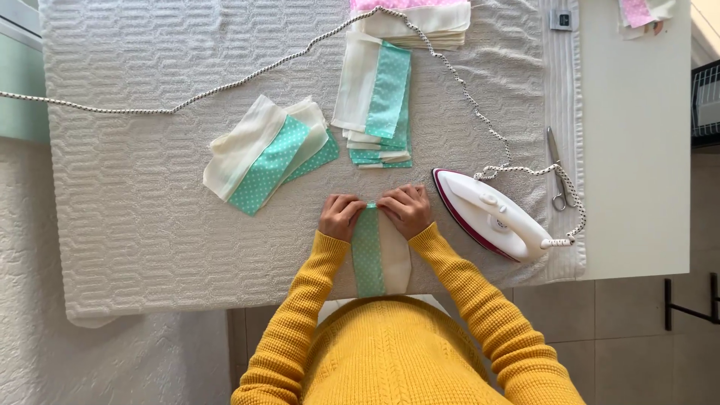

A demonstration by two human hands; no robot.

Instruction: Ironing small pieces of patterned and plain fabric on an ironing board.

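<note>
A sewn fabric piece (380, 259), half teal with white dots and half cream, lies on the towel-covered table (150, 217) right in front of me. My left hand (341, 216) and my right hand (406, 210) both pinch its far end at the seam, fingertips almost touching. My sleeves are mustard yellow knit.
A white and magenta iron (487, 214) rests to the right, its braided cord (225, 86) running across the towel to the left. Two piles of similar teal and cream pieces, a left pile (266, 154) and a middle pile (379, 105), lie beyond my hands. Scissors (559, 169) lie at the right, and stacked cream fabric (420, 26) lies at the far edge.
</note>
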